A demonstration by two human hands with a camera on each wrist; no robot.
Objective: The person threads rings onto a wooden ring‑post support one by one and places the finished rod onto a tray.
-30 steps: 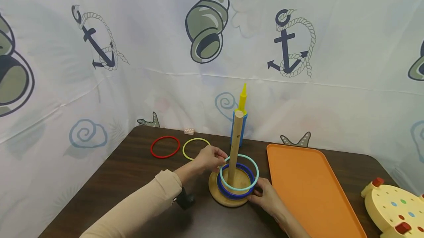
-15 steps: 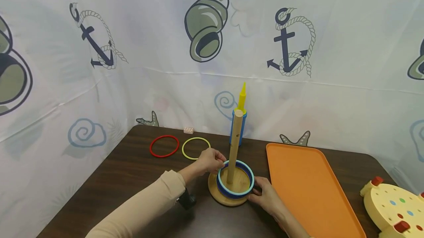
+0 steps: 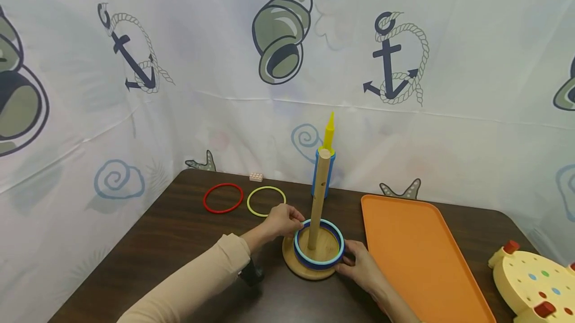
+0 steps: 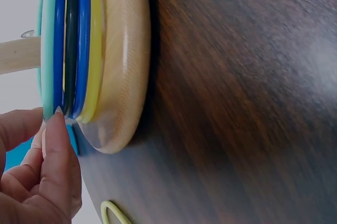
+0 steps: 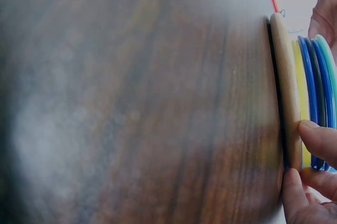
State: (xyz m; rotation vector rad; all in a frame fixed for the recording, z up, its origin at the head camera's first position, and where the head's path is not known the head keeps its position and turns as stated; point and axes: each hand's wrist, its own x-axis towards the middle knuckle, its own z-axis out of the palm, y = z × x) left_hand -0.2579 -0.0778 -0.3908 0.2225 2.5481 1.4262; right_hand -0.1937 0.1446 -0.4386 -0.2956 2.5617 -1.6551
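Note:
A round wooden base with an upright peg [image 3: 319, 198] stands on the table. Stacked flat around the peg are rings: yellow [image 4: 93, 50], blue, black and blue, with a turquoise ring [image 3: 340, 258] on top. My left hand [image 3: 282, 220] pinches the turquoise ring's far-left edge between thumb and finger. At the near-right side, my right hand [image 3: 359, 265] holds the rim of the wooden base [image 5: 285, 76], its thumb beside the lower rings. A red ring [image 3: 205, 206] and a thin yellow ring [image 3: 249, 206] lie flat at the back left.
Behind the peg stands a blue and yellow pump [image 3: 329, 163]. To the right lie an orange tray [image 3: 418, 248] and a cream toy board with red pegs [image 3: 534, 283]. A small pink brick [image 3: 256, 177] sits near the back edge, before a patterned cloth.
My left hand has lowered the turquoise ring around the peg onto the stack, where it now lies level. The right hand has stayed at the base.

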